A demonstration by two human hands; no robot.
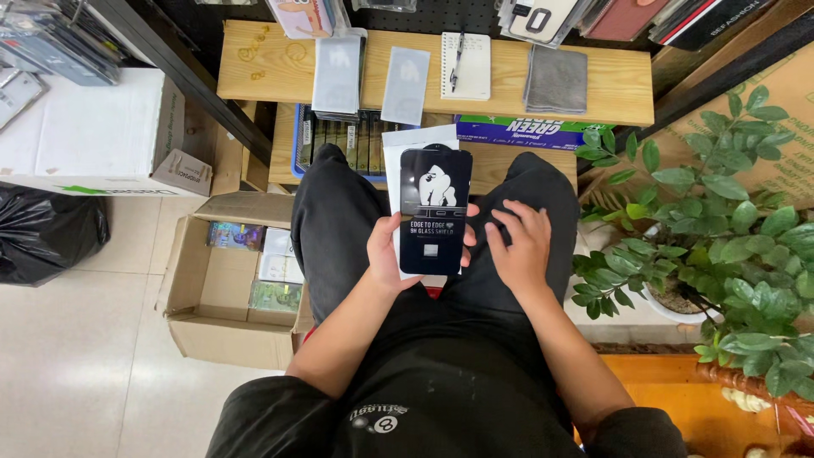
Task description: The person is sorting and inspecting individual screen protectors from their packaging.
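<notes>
**A flat black packet held up over the lap**

The person sits with both hands over the knees. The left hand (392, 254) is closed on a flat black packet (434, 210), thumb on one long edge and fingertips peeking out on the other. A white sleeve (407, 140) of about the same shape sticks out behind the packet, and the same hand seems to hold that too. The right hand (519, 242) is just beside the packet, on the right thigh. It rests there with its fingers spread and holds nothing.

The packet looks thin and light, and likely stiff like a card. Its front is shiny, so I think it could slip. If there is glass inside, as it seems, it may crack when bent or dropped. The long edges, low down, look like the best place to hold it, not the flat face.

It is tall with round corners, like a phone. It is black, with a white picture of an animal near the top, white writing under that, and a small pale square lower down.

Past the hands is a wooden shelf (610, 85) with a notepad (466, 66) and a grey cloth (555, 79). Left of the left hand, on the floor, is an open cardboard box (208, 326). Right of the right hand stands a leafy green plant (721, 220).
</notes>
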